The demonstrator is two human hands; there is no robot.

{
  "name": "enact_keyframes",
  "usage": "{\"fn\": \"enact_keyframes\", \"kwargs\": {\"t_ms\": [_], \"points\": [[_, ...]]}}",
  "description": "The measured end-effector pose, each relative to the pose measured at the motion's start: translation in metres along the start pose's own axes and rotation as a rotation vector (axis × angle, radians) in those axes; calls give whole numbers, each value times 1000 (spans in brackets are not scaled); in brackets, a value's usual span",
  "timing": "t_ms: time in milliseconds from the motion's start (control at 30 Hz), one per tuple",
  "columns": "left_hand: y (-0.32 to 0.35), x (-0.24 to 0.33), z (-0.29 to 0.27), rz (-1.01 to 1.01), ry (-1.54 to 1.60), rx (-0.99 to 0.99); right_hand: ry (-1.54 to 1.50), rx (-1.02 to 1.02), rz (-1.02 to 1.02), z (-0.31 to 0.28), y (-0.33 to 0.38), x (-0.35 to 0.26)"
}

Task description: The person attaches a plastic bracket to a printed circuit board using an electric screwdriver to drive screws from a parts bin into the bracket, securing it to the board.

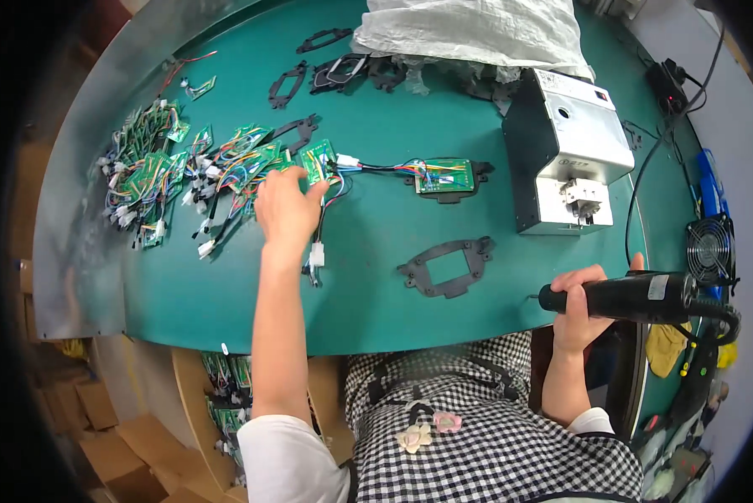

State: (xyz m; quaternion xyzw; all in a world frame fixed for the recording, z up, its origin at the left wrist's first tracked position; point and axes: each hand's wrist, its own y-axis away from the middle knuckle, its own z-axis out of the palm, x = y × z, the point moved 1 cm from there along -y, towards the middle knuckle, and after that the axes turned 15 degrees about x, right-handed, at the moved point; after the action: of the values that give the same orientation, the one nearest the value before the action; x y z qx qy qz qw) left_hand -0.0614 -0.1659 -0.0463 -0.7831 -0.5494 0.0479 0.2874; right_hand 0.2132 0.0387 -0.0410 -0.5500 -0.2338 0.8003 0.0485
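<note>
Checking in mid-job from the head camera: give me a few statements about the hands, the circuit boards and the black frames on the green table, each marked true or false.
1. The left hand rests on a small green circuit board with coloured wires. True.
2. The right hand is empty. False: it grips a black cylindrical power screwdriver.
3. A flat black plastic frame with a rectangular opening lies bare on the green table. True.
4. The grey and black box-shaped machine stands at the person's left. False: it stands to the right, beyond the right hand.
5. A second green circuit board sits on a black frame, wired to the first. True.
</note>
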Motion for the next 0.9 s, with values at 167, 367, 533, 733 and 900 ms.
{"fn": "enact_keyframes", "kwargs": {"t_ms": [167, 367, 533, 733, 900], "points": [[-11, 33, 11, -62, -134, -282, -36, 58, 87, -12, -12, 2], [5, -11, 17, -59, -30, -264, -309, 26, -251, 3, -90, -36], [24, -54, 23, -56, 221, -125, -180, -8, -336, 14, -111, -25], [46, -58, -23, -1, 447, -84, -230, -125, -259, 21, -114, 3], [52, -73, -19, -111, 346, -260, -325, -316, 7, 22, -124, -5]]}}
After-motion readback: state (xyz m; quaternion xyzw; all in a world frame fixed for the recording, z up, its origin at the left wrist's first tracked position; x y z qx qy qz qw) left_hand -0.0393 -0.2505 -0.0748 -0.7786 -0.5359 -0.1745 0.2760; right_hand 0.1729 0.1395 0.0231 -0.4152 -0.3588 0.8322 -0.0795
